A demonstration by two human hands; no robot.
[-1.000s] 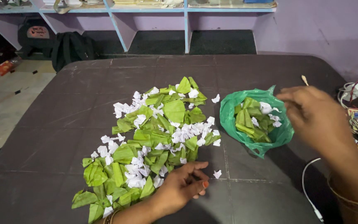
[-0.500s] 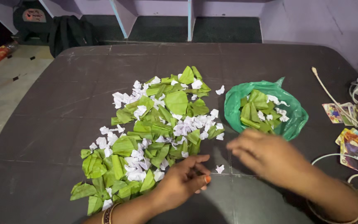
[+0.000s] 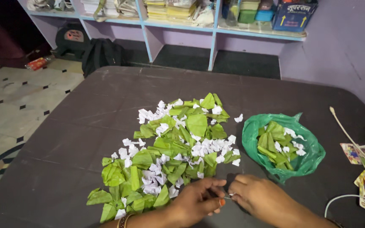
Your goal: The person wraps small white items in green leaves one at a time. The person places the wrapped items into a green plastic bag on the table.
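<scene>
The right hand (image 3: 263,197) has come back from the green plastic bag (image 3: 307,162), where it hovered a second ago, and now meets the left hand (image 3: 200,198) low at the near edge of the dark surface (image 3: 81,126). The small white paper scrap (image 3: 232,195) that lay alone just in front of the left hand is now between the two hands, pinched by the right fingers (image 3: 238,193); the left fingers (image 3: 216,191) curl toward the same spot, thumb tucked under, though whether they also grip it is too small to tell. The pile of green leaf pieces and white scraps (image 3: 178,147) lies unchanged just beyond the left hand, and the bag, holding more leaf pieces and a few scraps, sits open to the right of the pile. It looks as though the stray scrap has been picked off the surface and is being handled between both hands. Coloured cards (image 3: 362,154) and a white cable (image 3: 339,198) lie at the far right.
</scene>
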